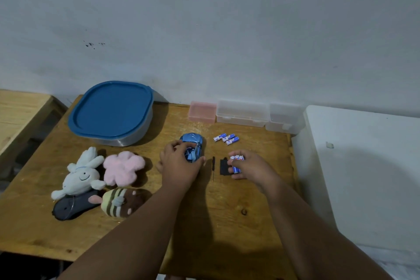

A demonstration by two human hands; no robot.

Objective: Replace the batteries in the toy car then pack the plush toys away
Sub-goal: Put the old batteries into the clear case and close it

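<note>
A shiny blue toy car (193, 141) rests on the wooden table (227, 223), and my left hand (177, 163) grips its near end. My right hand (250, 166) holds a bunch of blue-and-white batteries (236, 162) just above the table. Three more batteries (226, 138) lie behind it. A black battery cover (223, 167) and a small screwdriver (213, 167) lie between my hands. To the left sit several plush toys: a white bunny (80, 177), a pink fluffy one (123, 167), a striped one (119, 202) and a dark one (72, 208).
A large container with a blue lid (111, 111) stands at the back left. A pink box (202, 112) and two clear plastic boxes (242, 112) line the wall. A white surface (363, 166) borders the table's right edge; another wooden top (20, 111) lies at the left.
</note>
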